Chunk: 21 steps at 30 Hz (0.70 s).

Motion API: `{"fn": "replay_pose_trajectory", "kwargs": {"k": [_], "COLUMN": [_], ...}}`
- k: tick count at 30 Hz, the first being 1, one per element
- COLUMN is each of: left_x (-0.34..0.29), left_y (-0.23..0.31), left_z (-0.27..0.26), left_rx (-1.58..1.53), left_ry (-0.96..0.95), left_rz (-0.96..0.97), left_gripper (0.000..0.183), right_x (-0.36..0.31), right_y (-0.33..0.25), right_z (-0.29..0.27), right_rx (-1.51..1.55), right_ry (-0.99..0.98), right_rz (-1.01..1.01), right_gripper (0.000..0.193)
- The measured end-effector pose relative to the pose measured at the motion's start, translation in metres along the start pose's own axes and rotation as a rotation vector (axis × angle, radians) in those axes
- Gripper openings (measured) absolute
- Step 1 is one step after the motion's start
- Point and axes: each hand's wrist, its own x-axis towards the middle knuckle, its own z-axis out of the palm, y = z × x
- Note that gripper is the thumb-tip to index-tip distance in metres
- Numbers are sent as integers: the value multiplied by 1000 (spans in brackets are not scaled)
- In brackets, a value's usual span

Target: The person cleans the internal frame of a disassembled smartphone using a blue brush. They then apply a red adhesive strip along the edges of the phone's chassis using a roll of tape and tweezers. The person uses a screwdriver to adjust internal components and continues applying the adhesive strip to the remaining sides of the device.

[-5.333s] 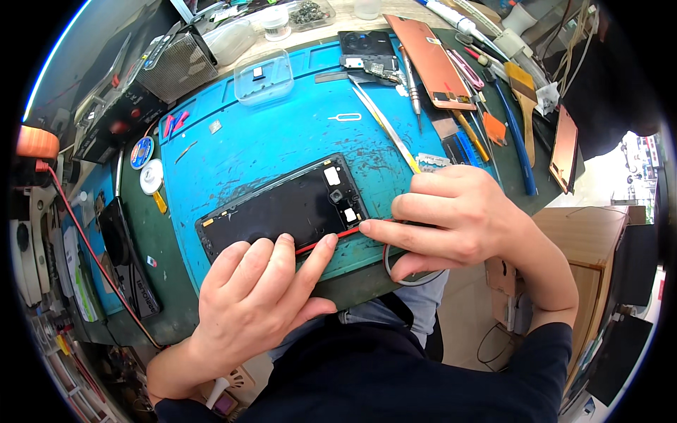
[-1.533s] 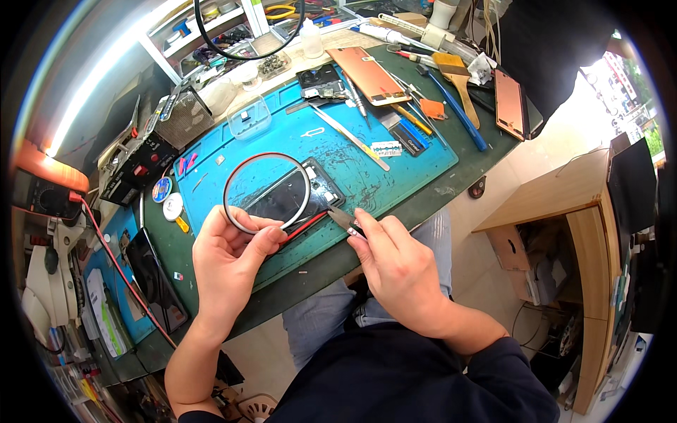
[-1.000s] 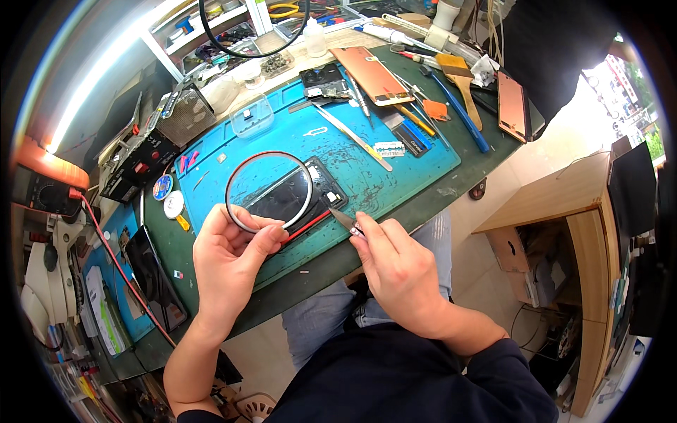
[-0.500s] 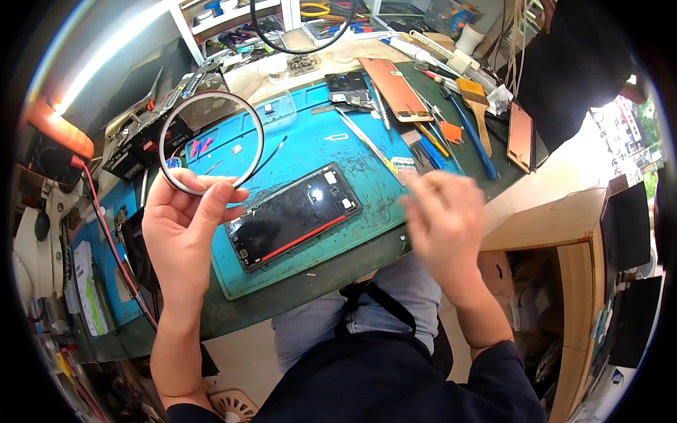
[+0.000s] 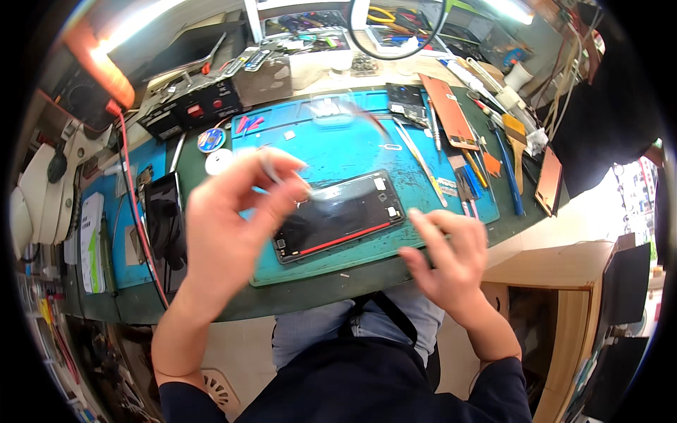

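Note:
My left hand (image 5: 236,218) is raised over the left end of the phone, thumb and fingers pinched on a thin ring-shaped roll of tape (image 5: 268,169). Motion smears the roll, and a dark strip (image 5: 374,124) streaks out beyond it. Under that hand lies a phone body (image 5: 345,220), dark inside with a red lower edge, partly hidden by my fingers. Close to the phone's right end, my right hand (image 5: 451,264) hovers with thumb and fingers apart and nothing visible between them.
The phone rests on a blue work mat (image 5: 310,156). Tweezers (image 5: 423,166), a copper-coloured panel (image 5: 451,113), a brush (image 5: 517,141) and a blue-handled tool (image 5: 513,169) lie to the right. A black device box (image 5: 190,109) and a dark phone screen (image 5: 163,225) are left.
My view has shifted left. The left hand has moved in over the phone with the tape roll, now tilted and blurred. My right hand's fingers have spread.

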Motion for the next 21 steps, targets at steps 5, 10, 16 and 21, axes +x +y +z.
{"fn": "replay_pose_trajectory", "kwargs": {"k": [5,10,16,21], "left_x": [-52,-71,-84,-103], "left_y": [19,10,-4,-17], "left_z": [32,41,42,40], "left_rx": [549,389,128,-210], "left_ry": [-285,-181,-119,-15], "left_rz": [511,479,249,-125], "left_gripper": [41,31,44,43], "right_x": [22,24,14,1], "right_y": [-19,-27,-35,-35], "right_z": [-42,-44,-26,-20], "right_rx": [541,635,727,1017], "right_ry": [-60,-266,-283,-162], "right_rz": [33,10,125,472], "right_gripper": [54,41,33,17]}}
